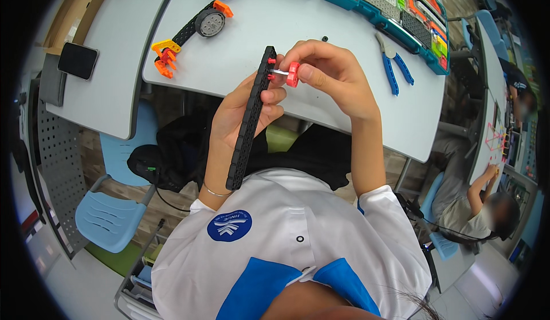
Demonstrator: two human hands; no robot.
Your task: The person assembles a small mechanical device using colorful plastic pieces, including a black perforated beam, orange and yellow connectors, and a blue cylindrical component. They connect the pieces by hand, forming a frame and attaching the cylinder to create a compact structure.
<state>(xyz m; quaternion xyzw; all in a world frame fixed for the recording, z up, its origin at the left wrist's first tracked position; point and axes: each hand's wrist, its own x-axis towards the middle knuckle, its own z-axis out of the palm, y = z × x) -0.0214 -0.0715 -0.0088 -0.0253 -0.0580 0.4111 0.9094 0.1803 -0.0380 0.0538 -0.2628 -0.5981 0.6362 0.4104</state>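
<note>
Head view: a black plastic beam (pixel 248 126), pierced with holes, is held up, its upper end over the smooth white worktop (pixel 246 31); its long axis slants steeply from lower left to upper right; a slim silver shaft (pixel 280 72) juts rightward from near that end to a glossy red connector (pixel 293 75); the left hand (pixel 234 111) has its fingers wrapped around the beam; the right hand (pixel 338 79), arched, pinches the connector between thumb and curled fingers.

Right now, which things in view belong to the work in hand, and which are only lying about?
In the work: black beam (left hand), red piece (right hand), metal shaft between them.
Seemingly just lying about: phone, blue-handled pliers, wheeled assembly.
</note>
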